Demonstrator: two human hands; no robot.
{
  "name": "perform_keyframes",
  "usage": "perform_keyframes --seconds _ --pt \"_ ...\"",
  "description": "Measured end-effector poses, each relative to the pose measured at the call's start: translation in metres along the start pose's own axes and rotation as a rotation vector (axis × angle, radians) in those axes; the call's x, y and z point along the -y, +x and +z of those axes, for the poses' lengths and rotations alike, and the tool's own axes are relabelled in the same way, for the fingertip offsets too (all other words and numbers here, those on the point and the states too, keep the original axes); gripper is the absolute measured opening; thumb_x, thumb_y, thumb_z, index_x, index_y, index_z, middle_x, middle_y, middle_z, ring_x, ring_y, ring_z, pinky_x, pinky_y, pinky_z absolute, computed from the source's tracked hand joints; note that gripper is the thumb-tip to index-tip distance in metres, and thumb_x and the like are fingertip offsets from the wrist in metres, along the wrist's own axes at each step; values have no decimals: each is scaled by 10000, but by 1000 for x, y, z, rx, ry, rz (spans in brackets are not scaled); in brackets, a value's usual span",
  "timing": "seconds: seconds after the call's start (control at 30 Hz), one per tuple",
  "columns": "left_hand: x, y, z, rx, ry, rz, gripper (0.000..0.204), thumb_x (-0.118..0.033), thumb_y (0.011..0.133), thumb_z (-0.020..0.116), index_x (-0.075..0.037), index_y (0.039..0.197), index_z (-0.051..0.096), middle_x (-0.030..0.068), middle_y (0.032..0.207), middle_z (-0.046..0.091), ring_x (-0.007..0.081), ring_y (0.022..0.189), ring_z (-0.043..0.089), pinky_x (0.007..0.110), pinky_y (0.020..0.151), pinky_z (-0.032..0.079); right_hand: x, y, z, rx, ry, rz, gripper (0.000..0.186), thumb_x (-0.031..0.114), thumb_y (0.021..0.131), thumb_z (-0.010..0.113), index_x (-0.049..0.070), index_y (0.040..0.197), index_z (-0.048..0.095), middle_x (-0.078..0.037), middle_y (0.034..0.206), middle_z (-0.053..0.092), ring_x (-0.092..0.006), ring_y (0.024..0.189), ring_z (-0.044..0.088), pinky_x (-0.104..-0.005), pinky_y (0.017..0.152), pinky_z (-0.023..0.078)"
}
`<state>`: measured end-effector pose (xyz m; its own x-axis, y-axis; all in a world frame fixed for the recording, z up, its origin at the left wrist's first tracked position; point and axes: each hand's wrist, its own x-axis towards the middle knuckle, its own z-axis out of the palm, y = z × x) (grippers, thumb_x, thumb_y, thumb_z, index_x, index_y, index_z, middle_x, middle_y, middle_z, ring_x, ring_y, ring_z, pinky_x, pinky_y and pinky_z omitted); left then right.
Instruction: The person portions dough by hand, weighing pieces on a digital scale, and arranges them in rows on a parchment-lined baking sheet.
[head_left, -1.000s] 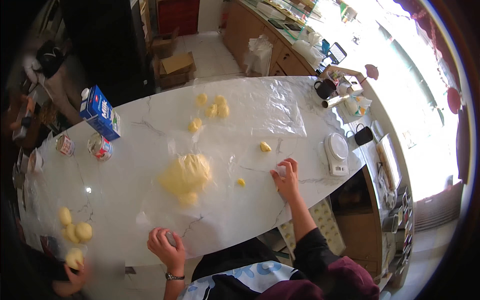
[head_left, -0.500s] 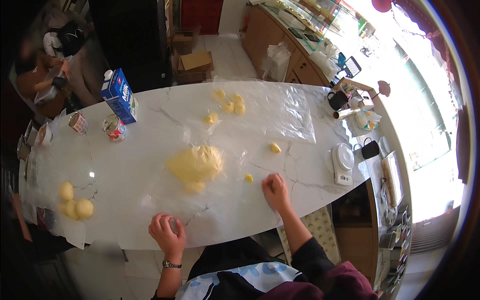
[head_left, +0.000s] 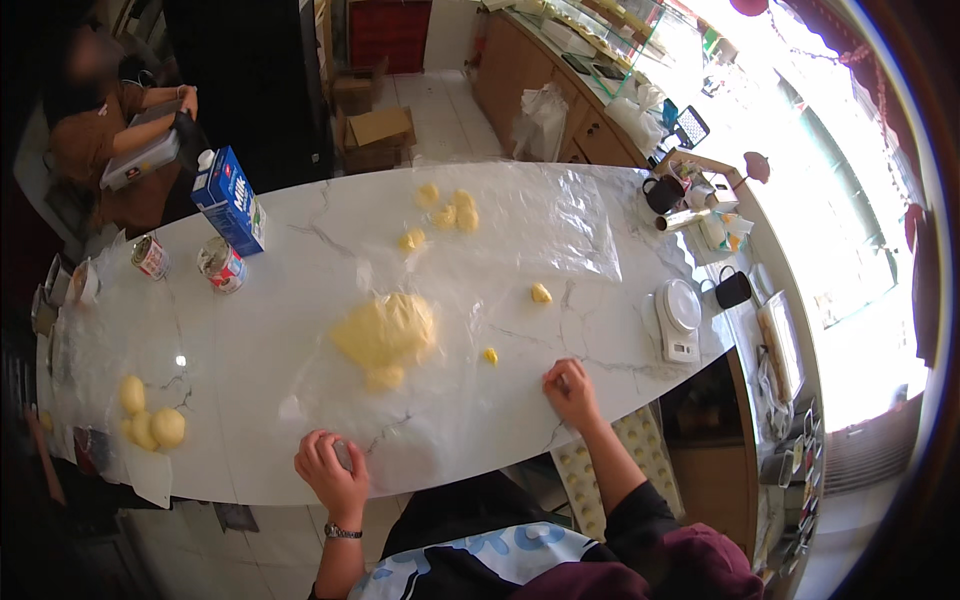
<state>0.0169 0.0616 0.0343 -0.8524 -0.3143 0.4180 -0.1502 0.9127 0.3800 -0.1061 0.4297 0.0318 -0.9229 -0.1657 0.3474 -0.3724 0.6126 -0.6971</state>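
My left hand [head_left: 333,472] rests at the near edge of the marble table, fingers curled. A small greyish thing [head_left: 344,455] shows between its thumb and fingers; its kind is unclear. My right hand [head_left: 574,395] is closed, knuckles up, on the tabletop to the right, with a dark bit at its fingers that I cannot make out. Between and beyond the hands lies a large mass of yellow dough [head_left: 388,333] under clear plastic film. Close to my right hand are a small bright yellow lump [head_left: 490,356] and a larger pale yellow piece [head_left: 541,293].
Dough balls [head_left: 169,428] sit at the left, and several yellow pieces [head_left: 464,211] lie far on plastic sheeting [head_left: 560,220]. A blue milk carton [head_left: 232,205], open cans [head_left: 221,266], a white scale [head_left: 680,318] and a black mug [head_left: 733,288] stand around. Below the right edge is a tray [head_left: 640,450].
My right hand has moved right and slightly nearer, still closed. The left hand has barely moved. At the far left, a co-worker holding a grey container has shifted posture.
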Motion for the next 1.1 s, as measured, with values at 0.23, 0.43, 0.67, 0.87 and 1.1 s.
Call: perform_keyframes --seconds 0.23,0.43,0.67,0.87,1.1 --pt "-3 -2 6 -1 3 28 189 -176 806 593 -77 949 519 97 1072 515 290 1081 476 451 918 332 17 39 27 -92 -46 79 102 -47 773 581 22 833 535 -133 842 545 -275 718 581 -320 638 479" --pt "-3 -4 3 -3 -14 1 170 -168 819 589 -75 947 528 102 1089 520 296 1086 473 445 935 328 -13 16 -12 -69 2 205 88 -29 788 582 16 832 521 -129 849 527 -274 687 555 -328 639 472" --pt "-2 -4 6 19 -5 34 173 -149 813 591 -76 954 523 99 1093 521 298 1077 481 440 928 332 21 10 26 -4 72 214 218 -56 756 571 34 951 541 -113 897 575 -279 811 592 -336 724 480" --pt "0 -5 5 6 4 16 194 -160 811 589 -81 976 524 103 1109 514 299 1087 476 450 932 333 20 -9 -8 -71 98 249 490 16 775 637 85 1220 443 -81 1014 609 -248 926 598 -307 821 477" --pt "-5 -3 8 21 -2 24 175 -163 824 587 -80 966 527 97 1109 519 297 1089 476 445 929 333 1 10 4 -36 742 397 383 69 833 648 86 1173 475 -40 976 611 -141 935 550 -262 805 430"
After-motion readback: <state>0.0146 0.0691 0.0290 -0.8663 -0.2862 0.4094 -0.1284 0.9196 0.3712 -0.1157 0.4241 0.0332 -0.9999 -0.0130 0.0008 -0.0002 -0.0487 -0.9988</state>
